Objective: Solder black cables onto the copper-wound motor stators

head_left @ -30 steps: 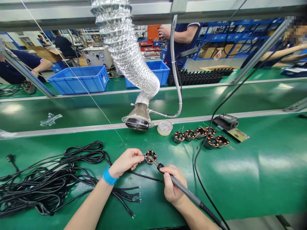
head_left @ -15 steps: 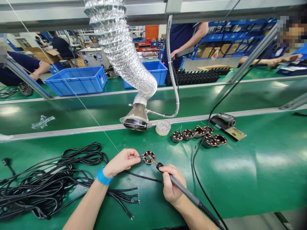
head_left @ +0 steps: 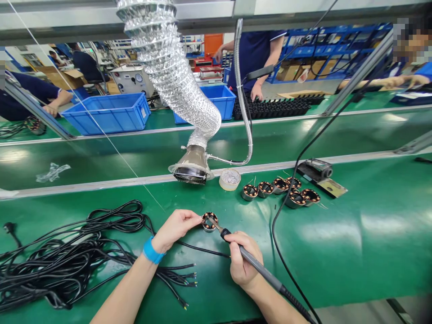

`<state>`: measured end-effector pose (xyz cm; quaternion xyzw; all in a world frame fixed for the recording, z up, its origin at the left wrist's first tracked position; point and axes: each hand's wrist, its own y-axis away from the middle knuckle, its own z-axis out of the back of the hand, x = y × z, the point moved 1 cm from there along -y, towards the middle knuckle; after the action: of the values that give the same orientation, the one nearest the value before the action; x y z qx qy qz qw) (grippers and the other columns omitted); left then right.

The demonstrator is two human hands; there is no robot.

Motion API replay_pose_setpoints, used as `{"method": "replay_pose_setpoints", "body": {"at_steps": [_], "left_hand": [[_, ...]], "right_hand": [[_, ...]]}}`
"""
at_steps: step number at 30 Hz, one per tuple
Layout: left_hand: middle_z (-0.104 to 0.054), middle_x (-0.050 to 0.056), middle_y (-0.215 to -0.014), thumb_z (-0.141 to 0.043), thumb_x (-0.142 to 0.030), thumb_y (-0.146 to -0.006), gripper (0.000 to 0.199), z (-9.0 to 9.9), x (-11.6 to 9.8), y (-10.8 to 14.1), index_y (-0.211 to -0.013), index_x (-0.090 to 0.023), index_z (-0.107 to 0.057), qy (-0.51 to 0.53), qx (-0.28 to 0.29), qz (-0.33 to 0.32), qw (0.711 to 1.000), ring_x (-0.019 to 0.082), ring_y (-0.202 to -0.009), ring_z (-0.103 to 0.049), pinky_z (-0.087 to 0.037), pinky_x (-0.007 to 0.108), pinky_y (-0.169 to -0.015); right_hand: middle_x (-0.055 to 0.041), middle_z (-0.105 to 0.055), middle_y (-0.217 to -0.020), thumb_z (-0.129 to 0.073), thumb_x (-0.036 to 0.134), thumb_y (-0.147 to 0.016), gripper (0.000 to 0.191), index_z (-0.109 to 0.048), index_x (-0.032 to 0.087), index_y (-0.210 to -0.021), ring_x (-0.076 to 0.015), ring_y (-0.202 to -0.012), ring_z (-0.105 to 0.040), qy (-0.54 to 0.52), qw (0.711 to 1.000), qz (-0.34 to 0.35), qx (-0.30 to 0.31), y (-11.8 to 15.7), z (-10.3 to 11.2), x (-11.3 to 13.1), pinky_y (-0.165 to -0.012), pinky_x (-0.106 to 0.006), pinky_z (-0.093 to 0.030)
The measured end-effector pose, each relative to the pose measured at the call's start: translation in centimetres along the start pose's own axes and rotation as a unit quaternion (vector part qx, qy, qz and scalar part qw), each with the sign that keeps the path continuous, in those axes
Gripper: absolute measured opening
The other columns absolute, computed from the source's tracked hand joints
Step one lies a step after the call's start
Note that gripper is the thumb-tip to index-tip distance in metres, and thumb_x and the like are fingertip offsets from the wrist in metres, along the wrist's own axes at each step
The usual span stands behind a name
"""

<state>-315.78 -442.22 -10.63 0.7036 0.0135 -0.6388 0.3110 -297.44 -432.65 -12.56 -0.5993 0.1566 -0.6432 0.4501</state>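
My left hand [head_left: 180, 227], with a blue band at its wrist, is pinched closed, its fingertips at the left rim of a small ring-shaped motor stator [head_left: 209, 227] with copper windings. A thin pale strand of solder wire [head_left: 116, 146] runs down from the upper left towards this hand; its end at the fingertips is hidden. My right hand [head_left: 245, 256] is closed round the grey handle of a soldering iron [head_left: 258, 265]. The iron's tip reaches into the right side of the stator. Beneath both hands a black cable [head_left: 204, 249] lies on the green bench.
Black cables [head_left: 84, 252] with stripped ends lie at left. Several stators [head_left: 265, 189], a round tub [head_left: 230, 180] and an iron stand [head_left: 317, 171] are behind. A fume hood [head_left: 192, 166] on a foil duct hangs above. The iron's cord [head_left: 275, 229] crosses at right. Co-workers stand across.
My left hand has moved slightly right, its fingertips now reaching the stator's rim. The right hand and soldering iron stay nearly still. A co-worker across has lowered a hand to the black trays.
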Motion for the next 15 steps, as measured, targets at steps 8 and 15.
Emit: {"method": "replay_pose_setpoints", "body": {"at_steps": [8, 15], "left_hand": [[-0.032, -0.010, -0.052, -0.072, -0.047, -0.073, 0.036, 0.27, 0.09, 0.04, -0.071, -0.015, -0.058, 0.013, -0.039, -0.007, 0.999, 0.004, -0.044, -0.017, -0.008, 0.022, -0.042], [-0.030, -0.010, -0.054, -0.065, -0.058, -0.078, 0.043, -0.18, 0.12, -0.02, -0.079, -0.015, -0.059, 0.001, -0.045, -0.017, 0.999, 0.006, -0.045, -0.017, -0.010, 0.022, -0.042]], "right_hand": [[0.0003, -0.065, -0.071, -0.048, 0.011, -0.086, 0.019, -0.063, 0.021, -0.091, -0.0148, -0.062, -0.061, -0.007, 1.000, -0.009, 0.003, 0.02, 0.03, 0.05, -0.061, -0.029, -0.049], [-0.0016, -0.068, -0.078, -0.049, 0.010, -0.089, 0.021, -0.063, 0.021, -0.101, -0.0153, -0.066, -0.064, 0.008, 1.000, -0.018, 0.020, -0.03, -0.14, -0.28, -0.063, -0.030, -0.053]]}}
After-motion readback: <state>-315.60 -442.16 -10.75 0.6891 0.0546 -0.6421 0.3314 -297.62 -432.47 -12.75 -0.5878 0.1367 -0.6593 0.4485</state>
